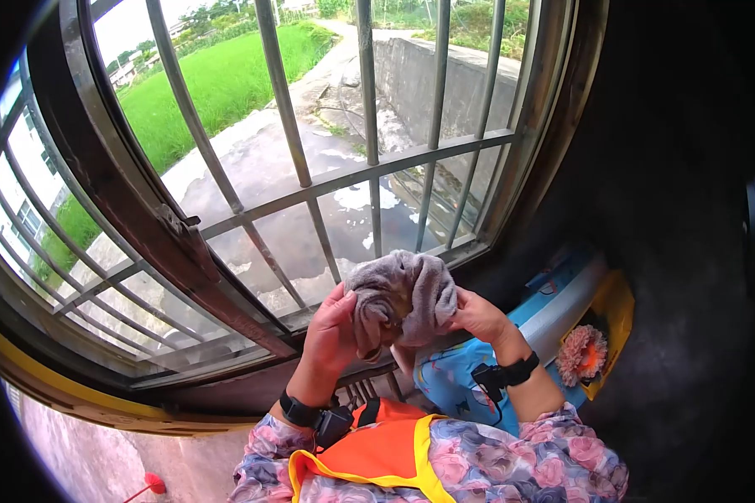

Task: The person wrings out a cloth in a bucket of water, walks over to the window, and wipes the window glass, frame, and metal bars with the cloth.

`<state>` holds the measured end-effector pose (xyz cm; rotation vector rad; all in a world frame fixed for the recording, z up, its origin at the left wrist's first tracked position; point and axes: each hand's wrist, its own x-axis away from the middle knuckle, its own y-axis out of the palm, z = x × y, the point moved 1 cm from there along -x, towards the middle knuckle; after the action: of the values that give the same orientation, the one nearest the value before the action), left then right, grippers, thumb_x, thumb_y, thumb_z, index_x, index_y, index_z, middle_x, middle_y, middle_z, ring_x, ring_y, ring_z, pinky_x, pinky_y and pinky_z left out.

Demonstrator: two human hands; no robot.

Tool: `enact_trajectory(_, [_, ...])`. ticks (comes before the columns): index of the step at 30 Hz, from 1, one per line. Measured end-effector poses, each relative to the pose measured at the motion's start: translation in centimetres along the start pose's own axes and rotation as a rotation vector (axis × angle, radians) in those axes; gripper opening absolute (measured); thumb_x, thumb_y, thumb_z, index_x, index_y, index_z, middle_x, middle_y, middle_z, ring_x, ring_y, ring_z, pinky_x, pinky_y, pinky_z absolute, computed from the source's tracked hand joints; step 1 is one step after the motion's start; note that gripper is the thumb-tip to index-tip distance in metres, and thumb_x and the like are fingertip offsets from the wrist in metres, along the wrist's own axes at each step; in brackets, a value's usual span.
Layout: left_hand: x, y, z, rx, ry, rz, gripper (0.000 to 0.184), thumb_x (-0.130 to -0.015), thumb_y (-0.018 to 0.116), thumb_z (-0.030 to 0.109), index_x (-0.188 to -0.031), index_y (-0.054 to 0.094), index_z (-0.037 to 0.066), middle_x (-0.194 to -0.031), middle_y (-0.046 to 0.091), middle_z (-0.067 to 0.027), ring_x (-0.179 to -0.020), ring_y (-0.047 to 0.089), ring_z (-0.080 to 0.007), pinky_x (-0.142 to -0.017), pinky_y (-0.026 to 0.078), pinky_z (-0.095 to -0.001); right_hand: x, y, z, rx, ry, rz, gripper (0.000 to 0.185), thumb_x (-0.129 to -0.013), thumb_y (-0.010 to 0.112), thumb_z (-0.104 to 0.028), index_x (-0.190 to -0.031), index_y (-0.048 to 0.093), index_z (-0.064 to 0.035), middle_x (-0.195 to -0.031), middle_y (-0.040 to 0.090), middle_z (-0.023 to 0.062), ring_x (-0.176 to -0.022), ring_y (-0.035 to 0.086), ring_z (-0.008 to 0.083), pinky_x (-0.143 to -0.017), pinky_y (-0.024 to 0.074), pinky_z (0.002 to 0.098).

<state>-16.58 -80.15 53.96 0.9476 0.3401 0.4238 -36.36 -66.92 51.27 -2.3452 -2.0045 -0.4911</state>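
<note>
A bunched grey-brown cloth (407, 293), like a towel or rag, is held up in front of the barred window. My left hand (331, 325) grips its left side, thumb up against the folds. On the opposite side, the fingers of my right hand (480, 317) close on the cloth's edge. Folds hide some of the fingertips. Both wrists wear black straps, with a small dark device on the left one (334, 426) and another on the right one (488, 381). Floral sleeves and an orange apron (369, 448) with yellow trim show below.
Metal window bars (369, 168) and a dark frame (172, 226) stand close ahead. Outside lie wet concrete, a low wall and green grass. To the right are a light-blue patterned cloth (449, 377), a pink artificial flower (582, 354) and something yellow (617, 323).
</note>
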Motion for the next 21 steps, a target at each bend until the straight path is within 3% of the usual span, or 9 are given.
enact_trajectory(2, [0.2,1.3,0.1,0.001,0.022,-0.054,0.035,-0.089,0.042,0.010,-0.123,0.040,0.001,-0.116,0.050,-0.0123,-0.102,0.053,-0.0239,-0.088,0.042,-0.0337,0.4,2.6,-0.2,-0.306,-0.102,-0.109,0.053,-0.080,0.063,-0.022,-0.126,0.041,-0.0068,-0.112,0.055,0.0064,-0.105,0.052,0.0181,-0.085,0.0454,0.0325])
enact_trajectory(5, [0.2,3.7,-1.5,-0.735,-0.208,-0.272,0.050,-0.086,0.052,0.014,-0.130,0.032,0.001,-0.117,0.047,-0.0123,-0.109,0.046,-0.0248,-0.092,0.036,-0.0298,-1.0,4.7,1.8,-0.666,-0.344,-0.358,0.054,-0.079,0.063,-0.026,-0.124,0.040,-0.0046,-0.112,0.054,0.0108,-0.103,0.054,0.0207,-0.082,0.0481,0.0341])
enact_trajectory(6, [-0.2,4.5,-2.0,-1.356,0.315,-0.457,0.054,-0.081,0.056,0.012,-0.129,0.033,0.002,-0.118,0.043,-0.0169,-0.110,0.045,-0.0292,-0.092,0.036,-0.0332,-2.0,4.5,2.3,-0.647,-0.363,-0.387,0.051,-0.080,0.062,-0.023,-0.123,0.041,-0.0040,-0.112,0.054,0.0119,-0.102,0.055,0.0205,-0.081,0.0486,0.0352])
enact_trajectory(8, [0.9,5.1,-1.8,-1.731,0.470,-0.365,0.058,-0.075,0.061,0.008,-0.127,0.038,0.003,-0.119,0.042,-0.0184,-0.110,0.045,-0.0313,-0.092,0.037,-0.0355,-2.1,5.0,0.8,-0.773,-0.366,-0.207,0.038,-0.086,0.052,-0.024,-0.117,0.046,-0.0026,-0.107,0.056,0.0124,-0.097,0.056,0.0201,-0.084,0.0466,0.0340])
enact_trajectory(13, [3.9,4.9,2.6,-1.723,0.757,-0.028,0.033,-0.073,0.059,0.001,-0.106,0.056,0.004,-0.105,0.050,-0.0171,-0.095,0.052,-0.0317,-0.079,0.045,-0.0355,-5.3,-2.0,-7.0,-0.712,-0.827,-0.043,0.036,-0.091,0.041,-0.026,-0.118,0.046,-0.0028,-0.113,0.053,0.0107,-0.100,0.054,0.0221,-0.089,0.0433,0.0361])
enact_trajectory(15, [5.0,3.3,4.6,-1.794,0.826,0.198,0.024,-0.074,0.058,-0.001,-0.097,0.058,0.005,-0.094,0.056,-0.0139,-0.086,0.056,-0.0285,-0.073,0.046,-0.0336,-4.5,-5.4,-13.4,-0.663,-0.932,0.397,0.045,-0.091,0.038,-0.038,-0.122,0.043,-0.0059,-0.116,0.052,0.0074,-0.104,0.053,0.0219,-0.092,0.0410,0.0388])
enact_trajectory(16, [5.7,2.4,5.2,-1.791,0.833,0.313,0.021,-0.074,0.057,-0.002,-0.094,0.059,0.005,-0.088,0.058,-0.0124,-0.081,0.057,-0.0271,-0.070,0.047,-0.0328,-5.0,-8.5,-15.1,-0.540,-1.173,0.086,0.048,-0.090,0.037,-0.042,-0.123,0.042,-0.0070,-0.119,0.050,0.0064,-0.106,0.052,0.0219,-0.092,0.0408,0.0391])
enact_trajectory(18, [7.0,0.6,6.1,-1.782,0.824,0.394,0.018,-0.074,0.056,-0.002,-0.091,0.059,0.004,-0.085,0.058,-0.0120,-0.077,0.058,-0.0263,-0.068,0.047,-0.0315,-5.8,-7.7,-19.1,-0.472,-1.217,0.581,0.050,-0.086,0.049,-0.036,-0.125,0.038,-0.0073,-0.122,0.046,0.0104,-0.107,0.050,0.0239,-0.091,0.0403,0.0388])
enact_trajectory(21, [8.0,-1.0,6.1,-1.764,0.801,0.487,0.012,-0.077,0.055,-0.002,-0.087,0.059,0.003,-0.079,0.058,-0.0113,-0.073,0.058,-0.0235,-0.065,0.047,-0.0288,-10.9,-6.6,-16.5,0.611,-1.238,1.370,0.074,-0.074,0.064,-0.029,-0.134,0.026,-0.0080,-0.133,0.027,0.0167,-0.123,0.029,0.0305,-0.102,0.0222,0.0394])
